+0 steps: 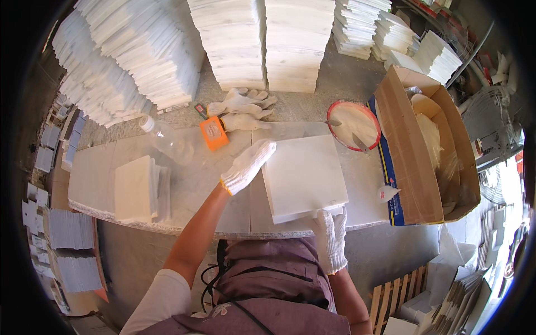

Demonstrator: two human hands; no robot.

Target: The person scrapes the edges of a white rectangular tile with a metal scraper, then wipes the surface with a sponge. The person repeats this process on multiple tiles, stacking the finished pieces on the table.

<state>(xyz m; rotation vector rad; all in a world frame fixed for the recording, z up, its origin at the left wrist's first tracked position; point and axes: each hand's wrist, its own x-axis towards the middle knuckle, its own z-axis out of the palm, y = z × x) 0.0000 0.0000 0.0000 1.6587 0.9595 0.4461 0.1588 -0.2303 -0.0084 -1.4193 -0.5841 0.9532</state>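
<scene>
In front of me on the worktable (223, 215) lies a small pile of white square tiles (306, 176), turned slightly askew. My left hand (249, 166), in a white knit glove with a yellow cuff, grips the top tile's far left edge, fingers together. At the near right corner, my right hand (330, 240), also gloved, has its fingers closed on the near edge. Its thumb lies by the top face; the fingertips underneath are hidden. To the left stands another short pile of white tiles (135, 188).
Beyond the tiles lie spare white gloves (240, 103), an orange box (214, 133) and a clear plastic bottle (162, 134). A red-rimmed bowl of pale powder (353, 125) holds scrapers. An open cardboard box (410, 151) borders the right; a small white squeeze bottle (386, 194) sits beside it. Tall tile stacks (296, 44) rise behind.
</scene>
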